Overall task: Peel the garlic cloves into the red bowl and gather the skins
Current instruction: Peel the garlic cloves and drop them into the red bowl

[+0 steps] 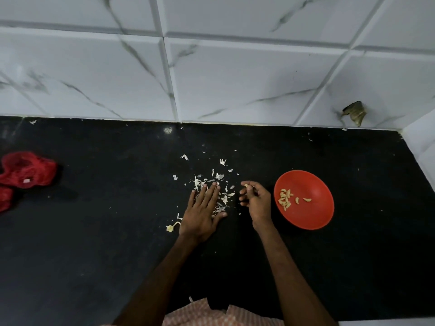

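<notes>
A red bowl (310,215) sits on the black counter at the right, with several peeled garlic cloves (286,199) inside. Pale garlic skins (221,177) lie scattered in the middle of the counter. My left hand (202,212) lies flat with straight fingers on the pile of skins. Just left of the bowl, my right hand (255,201) has curled fingers and pinches a garlic clove (246,185) at its fingertips. A garlic root stub (170,228) lies to the left of my left hand.
A red mesh bag (26,171) lies crumpled at the counter's left edge. The white marble-tiled wall (211,78) runs along the back, with a chipped hole (355,111) at the right. A side wall (421,147) closes the counter's right end.
</notes>
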Action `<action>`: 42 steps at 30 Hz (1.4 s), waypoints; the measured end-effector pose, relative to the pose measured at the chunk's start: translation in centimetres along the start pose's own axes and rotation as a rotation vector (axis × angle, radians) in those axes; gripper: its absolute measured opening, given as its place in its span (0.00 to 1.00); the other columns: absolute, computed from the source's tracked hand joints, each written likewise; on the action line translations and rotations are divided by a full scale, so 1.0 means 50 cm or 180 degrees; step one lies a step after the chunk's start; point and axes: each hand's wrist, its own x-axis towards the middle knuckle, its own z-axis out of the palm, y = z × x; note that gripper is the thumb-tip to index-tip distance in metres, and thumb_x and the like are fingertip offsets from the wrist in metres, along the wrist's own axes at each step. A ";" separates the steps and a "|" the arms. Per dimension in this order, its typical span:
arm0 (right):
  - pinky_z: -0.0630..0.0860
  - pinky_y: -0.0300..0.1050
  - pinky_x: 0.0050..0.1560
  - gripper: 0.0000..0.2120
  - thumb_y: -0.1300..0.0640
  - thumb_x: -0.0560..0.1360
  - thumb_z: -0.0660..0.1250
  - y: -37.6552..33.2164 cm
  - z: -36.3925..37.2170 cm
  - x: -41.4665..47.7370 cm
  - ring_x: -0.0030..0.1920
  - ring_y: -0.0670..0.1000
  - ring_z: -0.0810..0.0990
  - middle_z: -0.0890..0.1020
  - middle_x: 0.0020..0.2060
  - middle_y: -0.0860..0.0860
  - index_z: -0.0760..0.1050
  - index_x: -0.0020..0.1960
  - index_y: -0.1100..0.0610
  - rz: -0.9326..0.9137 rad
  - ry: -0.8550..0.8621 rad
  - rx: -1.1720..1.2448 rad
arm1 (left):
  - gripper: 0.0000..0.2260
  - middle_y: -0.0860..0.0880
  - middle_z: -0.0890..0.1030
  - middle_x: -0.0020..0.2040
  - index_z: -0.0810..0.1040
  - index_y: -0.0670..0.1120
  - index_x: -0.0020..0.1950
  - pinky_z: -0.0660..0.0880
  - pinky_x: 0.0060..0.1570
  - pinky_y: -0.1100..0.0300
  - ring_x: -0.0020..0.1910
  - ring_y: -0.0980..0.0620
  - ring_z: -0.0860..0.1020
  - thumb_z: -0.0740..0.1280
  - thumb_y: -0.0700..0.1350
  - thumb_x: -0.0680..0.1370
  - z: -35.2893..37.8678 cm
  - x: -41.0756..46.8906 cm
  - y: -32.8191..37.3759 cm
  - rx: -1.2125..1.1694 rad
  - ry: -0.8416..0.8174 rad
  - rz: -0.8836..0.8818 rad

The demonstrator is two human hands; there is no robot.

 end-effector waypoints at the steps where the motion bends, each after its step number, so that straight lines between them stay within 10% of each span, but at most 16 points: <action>1: 0.76 0.40 0.35 0.12 0.63 0.83 0.59 0.000 0.001 0.000 0.37 0.48 0.79 0.82 0.40 0.53 0.81 0.52 0.54 0.0000 0.0024 -0.0006 | 0.34 0.53 0.43 0.82 0.42 0.50 0.82 0.41 0.77 0.46 0.81 0.50 0.41 0.39 0.67 0.81 0.000 0.000 -0.001 -0.0004 0.0006 -0.0009; 14: 0.79 0.40 0.39 0.11 0.68 0.80 0.64 -0.023 -0.025 -0.009 0.38 0.48 0.82 0.85 0.42 0.54 0.82 0.52 0.54 -0.0305 -0.0166 -0.0007 | 0.30 0.53 0.57 0.80 0.55 0.49 0.81 0.44 0.77 0.51 0.79 0.49 0.57 0.48 0.43 0.77 -0.017 0.006 0.014 -0.0327 0.0449 -0.0341; 21: 0.81 0.41 0.40 0.11 0.67 0.80 0.64 -0.027 -0.020 -0.005 0.38 0.49 0.83 0.86 0.41 0.54 0.82 0.52 0.54 -0.0274 0.0050 0.0114 | 0.31 0.50 0.57 0.81 0.60 0.46 0.80 0.51 0.76 0.47 0.80 0.49 0.57 0.48 0.62 0.82 -0.003 0.070 0.087 0.0035 -0.0073 0.0332; 34: 0.79 0.42 0.38 0.11 0.65 0.81 0.63 -0.029 -0.013 0.020 0.37 0.50 0.84 0.86 0.43 0.52 0.81 0.54 0.53 -0.0318 -0.0053 -0.0044 | 0.37 0.50 0.45 0.82 0.49 0.46 0.82 0.40 0.78 0.50 0.80 0.48 0.43 0.33 0.66 0.79 -0.055 0.126 -0.006 -0.0054 0.0089 -0.0084; 42: 0.82 0.43 0.43 0.07 0.64 0.81 0.65 -0.016 -0.026 0.024 0.43 0.52 0.86 0.87 0.45 0.52 0.78 0.54 0.54 0.0049 -0.0120 -0.0129 | 0.32 0.54 0.42 0.81 0.44 0.52 0.82 0.44 0.79 0.47 0.81 0.52 0.41 0.42 0.63 0.81 -0.058 0.208 0.004 0.0094 -0.0407 0.0318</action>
